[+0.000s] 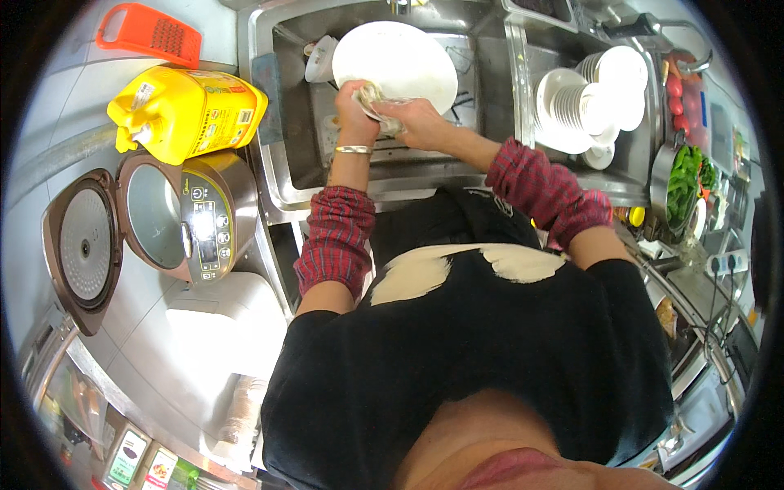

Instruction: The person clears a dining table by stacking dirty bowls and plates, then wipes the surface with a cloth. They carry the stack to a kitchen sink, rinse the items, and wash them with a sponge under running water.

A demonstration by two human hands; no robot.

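Over the left sink basin (496, 92), both hands meet at a wet, pale cloth (370, 95). My left hand (357, 116), with a bangle at the wrist, grips the cloth from the left. From the right, my right hand (422, 122) closes on it too, with the bunched cloth sticking out between the hands. A whitish edge shows by the fingers; I cannot tell whether it is foam or a small dish. Just beyond the hands is a large white oval plate (398, 58), and a white bowl (321, 59) leans at its left.
Stacked white plates and dishes (576, 110) fill the right basin. Left of the sink stand a yellow jug (202, 110), an orange grater (156, 37) and a rice cooker (211, 214) with its lid raised. A metal bowl of green leaves (681, 187) is at the right.
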